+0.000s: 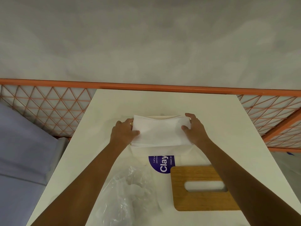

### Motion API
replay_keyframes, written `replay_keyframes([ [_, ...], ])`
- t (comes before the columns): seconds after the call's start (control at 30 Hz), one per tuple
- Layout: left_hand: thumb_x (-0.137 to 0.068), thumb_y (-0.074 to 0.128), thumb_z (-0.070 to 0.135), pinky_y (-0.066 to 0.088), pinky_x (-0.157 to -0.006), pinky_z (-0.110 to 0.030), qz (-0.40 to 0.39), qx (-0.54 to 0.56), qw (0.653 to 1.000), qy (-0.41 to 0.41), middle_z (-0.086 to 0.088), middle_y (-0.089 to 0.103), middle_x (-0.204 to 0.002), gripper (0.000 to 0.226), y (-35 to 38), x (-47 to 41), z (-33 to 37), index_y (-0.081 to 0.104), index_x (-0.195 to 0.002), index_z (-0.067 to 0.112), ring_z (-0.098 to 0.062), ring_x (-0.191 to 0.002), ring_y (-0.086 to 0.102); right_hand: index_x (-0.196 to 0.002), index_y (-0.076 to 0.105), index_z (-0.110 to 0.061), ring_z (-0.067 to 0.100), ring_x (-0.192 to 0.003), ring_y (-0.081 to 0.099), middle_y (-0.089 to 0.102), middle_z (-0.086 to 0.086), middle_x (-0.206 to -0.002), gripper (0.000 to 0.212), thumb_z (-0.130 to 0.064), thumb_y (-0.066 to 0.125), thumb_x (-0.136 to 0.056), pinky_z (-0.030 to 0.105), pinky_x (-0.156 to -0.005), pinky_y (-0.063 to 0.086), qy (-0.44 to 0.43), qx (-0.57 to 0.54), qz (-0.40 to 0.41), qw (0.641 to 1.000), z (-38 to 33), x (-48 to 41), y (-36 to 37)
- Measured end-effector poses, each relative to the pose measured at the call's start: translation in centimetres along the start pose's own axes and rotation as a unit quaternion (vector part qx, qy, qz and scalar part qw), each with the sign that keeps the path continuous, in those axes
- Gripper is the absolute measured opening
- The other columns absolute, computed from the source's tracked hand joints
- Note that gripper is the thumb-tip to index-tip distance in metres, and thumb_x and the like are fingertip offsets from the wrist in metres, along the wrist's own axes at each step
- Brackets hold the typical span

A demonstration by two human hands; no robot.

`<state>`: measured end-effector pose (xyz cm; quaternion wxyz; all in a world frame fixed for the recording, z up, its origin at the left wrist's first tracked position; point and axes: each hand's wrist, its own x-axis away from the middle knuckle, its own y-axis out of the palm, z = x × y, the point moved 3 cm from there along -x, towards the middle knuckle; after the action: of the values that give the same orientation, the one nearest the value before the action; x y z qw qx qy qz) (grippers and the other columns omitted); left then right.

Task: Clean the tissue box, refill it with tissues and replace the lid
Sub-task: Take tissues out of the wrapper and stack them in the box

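Tissue box (140,150) sits open-topped near the middle of the white table (228,128), and a stack of tissues (160,132) lies across its mouth. The left hand (123,132) grips the stack's left end and the right hand (194,130) its right end, each with the thumb on top and the fingers curled round the edge.

The stack looks about as long as the opening, so the fit is probably snug. If one end goes down first, the sheets could buckle, fan apart or catch on the rim. Hard pressing may crumple the top sheets, which must later feed through the slot.

The wooden lid (195,201) lies flat toward the near right edge, under the right forearm, so a careless pull back might knock it. A clear plastic wrapper (130,193) lies near the near edge, and a purple label (162,165) shows just nearside of the box.
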<state>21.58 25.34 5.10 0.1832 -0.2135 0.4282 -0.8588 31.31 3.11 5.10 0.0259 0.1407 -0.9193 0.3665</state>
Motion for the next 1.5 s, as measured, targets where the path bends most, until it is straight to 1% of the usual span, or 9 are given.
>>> replay_keyframes([
  [0.1,-0.086,0.061,0.033,0.034,-0.1,-0.034,0.023,-0.093,0.995,0.031,-0.008,0.059,-0.119,0.061,0.0,0.2,0.3,0.037,-0.14,0.018,-0.025,-0.121,0.04,-0.136,0.038,-0.014,0.022,-0.12,0.046,0.035,0.012,-0.137,0.043,-0.012,0.049,-0.094,0.012,-0.088,0.03,-0.05,0.075,-0.004,0.996,0.2,0.6,0.6],
  [0.23,-0.082,0.067,0.036,0.03,-0.106,-0.031,0.047,-0.208,0.972,0.095,-0.003,0.043,-0.137,0.082,0.2,1.0,0.8,0.02,-0.146,0.018,-0.023,-0.129,0.034,-0.134,0.042,-0.014,0.021,-0.124,0.042,0.027,0.009,-0.141,0.044,-0.019,0.054,-0.092,0.024,-0.096,0.044,-0.106,0.207,0.033,0.972,0.0,1.8,0.8],
  [0.33,-0.085,0.06,0.039,0.029,-0.106,-0.029,0.032,-0.239,0.959,0.149,0.001,0.039,-0.139,0.064,0.4,1.3,1.2,0.034,-0.141,0.023,-0.018,-0.129,0.036,-0.126,0.051,-0.016,0.019,-0.122,0.044,0.037,0.006,-0.135,0.034,-0.022,0.052,-0.092,0.028,-0.093,0.045,-0.148,0.279,0.022,0.949,-0.5,2.4,1.1],
  [0.43,-0.088,0.055,0.043,0.032,-0.103,-0.029,-0.043,-0.214,0.96,0.172,0.009,0.047,-0.134,0.043,1.1,1.8,1.9,0.052,-0.128,0.028,-0.013,-0.126,0.042,-0.113,0.061,-0.016,0.017,-0.112,0.052,0.049,0.001,-0.123,0.025,-0.026,0.053,-0.091,0.028,-0.087,0.046,-0.114,0.227,-0.055,0.966,-0.8,2.5,1.9],
  [0.63,-0.096,0.041,0.038,0.042,-0.101,-0.037,-0.139,-0.217,0.955,0.144,0.005,0.05,-0.133,0.037,3.0,1.0,2.1,0.057,-0.124,0.021,-0.015,-0.124,0.045,-0.107,0.066,-0.011,0.018,-0.113,0.051,0.052,0.001,-0.122,0.03,-0.028,0.068,-0.082,0.031,-0.095,0.044,-0.055,0.171,-0.1,0.979,-0.4,1.3,2.9],
  [0.87,-0.097,0.041,0.032,0.042,-0.101,-0.036,-0.122,-0.201,0.961,0.146,0.002,0.046,-0.134,0.037,3.1,1.0,2.3,0.053,-0.129,0.021,-0.018,-0.125,0.043,-0.108,0.065,-0.012,0.02,-0.117,0.048,0.049,0.003,-0.124,0.029,-0.025,0.068,-0.082,0.031,-0.096,0.042,-0.063,0.184,-0.086,0.977,-0.4,1.0,3.2],
  [1.13,-0.095,0.049,0.02,0.039,-0.095,-0.021,0.018,0.021,0.98,0.196,-0.002,0.055,-0.124,0.028,-0.4,6.0,-0.4,0.06,-0.121,0.015,-0.017,-0.117,0.051,-0.103,0.067,-0.014,0.016,-0.113,0.046,0.058,0.002,-0.113,0.017,-0.019,0.058,-0.088,0.016,-0.083,0.035,-0.161,0.13,0.009,0.978,-1.9,6.1,2.9],
  [1.23,-0.094,0.053,0.024,0.037,-0.091,-0.014,0.027,0.04,0.98,0.192,-0.001,0.057,-0.117,0.03,-1.1,8.7,-2.9,0.06,-0.122,0.016,-0.015,-0.111,0.054,-0.096,0.068,-0.009,0.013,-0.095,0.049,0.063,0.006,-0.102,0.013,-0.014,0.061,-0.086,0.011,-0.069,0.036,-0.169,0.08,-0.056,0.981,-1.9,9.0,4.2],
  [1.5,-0.075,0.068,0.051,0.033,-0.105,-0.023,-0.068,0.027,0.994,0.082,0.011,0.043,-0.133,0.065,-1.9,14.2,-10.9,0.046,-0.132,0.029,-0.008,-0.126,0.041,-0.073,0.063,-0.017,0.007,-0.063,0.053,0.06,-0.004,-0.07,0.014,-0.007,0.065,-0.083,0.011,-0.062,0.043,0.025,-0.089,-0.252,0.963,0.2,14.6,9.2],
])
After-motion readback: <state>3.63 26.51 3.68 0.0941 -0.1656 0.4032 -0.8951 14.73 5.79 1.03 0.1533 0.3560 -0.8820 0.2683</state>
